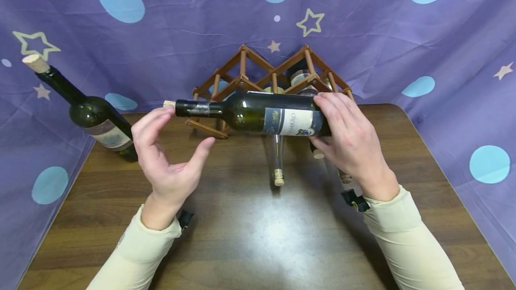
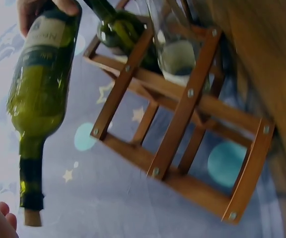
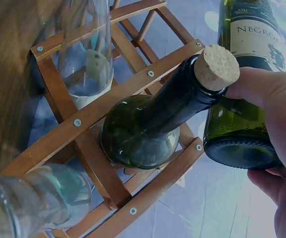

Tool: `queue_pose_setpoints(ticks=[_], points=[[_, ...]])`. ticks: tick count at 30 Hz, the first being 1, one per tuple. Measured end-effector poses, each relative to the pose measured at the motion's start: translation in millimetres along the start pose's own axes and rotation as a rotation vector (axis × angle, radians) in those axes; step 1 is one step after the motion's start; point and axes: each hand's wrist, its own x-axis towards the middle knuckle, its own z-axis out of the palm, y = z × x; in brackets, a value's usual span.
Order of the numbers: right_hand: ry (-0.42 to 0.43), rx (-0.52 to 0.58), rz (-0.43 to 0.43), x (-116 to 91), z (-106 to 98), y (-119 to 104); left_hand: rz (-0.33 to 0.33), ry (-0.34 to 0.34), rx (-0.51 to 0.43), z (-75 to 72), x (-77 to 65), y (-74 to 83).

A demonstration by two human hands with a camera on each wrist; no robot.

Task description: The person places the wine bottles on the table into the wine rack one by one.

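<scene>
My right hand grips a dark green wine bottle near its base, thumb below and fingers over the top. The bottle lies level in the air in front of the wooden rack, its corked neck pointing left. In the right wrist view the thumb presses the glass beside the label. My left hand is held near the neck end, thumb and fingers spread wide in a C. Its fingertips overlap the cork in the head view, while the left wrist view shows a gap between fingers and cork.
Behind the held bottle stands a wooden lattice wine rack. It holds a corked green bottle and clear bottles, one clear neck jutting forward. Another corked dark bottle stands upright on the table at left. A patterned purple cloth hangs behind.
</scene>
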Motion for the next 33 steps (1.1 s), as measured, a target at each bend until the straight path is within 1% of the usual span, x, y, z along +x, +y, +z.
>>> queue_pose_setpoints(ticks=[2,6,9,13,17,21,23,27,33], points=[[-0.014,-0.002,-0.012,-1,-1,1,0.060,-0.068,0.067,-2.7,1.6,-1.3],[-0.040,-0.011,-0.026,-2,-2,1,0.158,-0.242,0.114,-9.2,2.6,-5.6],[-0.056,-0.017,-0.029,-3,-2,2,0.222,-0.388,0.171,-13.0,3.5,-9.2],[-0.078,-0.035,-0.038,-5,-1,3,0.276,-0.565,0.274,-17.6,4.4,-12.9],[-0.099,-0.048,-0.053,-6,-1,3,0.289,-0.691,0.344,-21.5,3.4,-15.9],[-0.107,-0.045,-0.068,-5,-2,1,0.277,-0.775,0.384,-23.9,0.0,-19.6],[-0.106,-0.044,-0.076,-4,-2,-1,0.271,-0.807,0.396,-24.7,-2.1,-21.6],[-0.102,-0.043,-0.088,-1,-4,-5,0.262,-0.858,0.418,-27.0,-6.3,-26.0],[-0.079,-0.041,-0.104,4,-7,-10,0.232,-0.902,0.452,-31.1,-11.6,-30.4]])
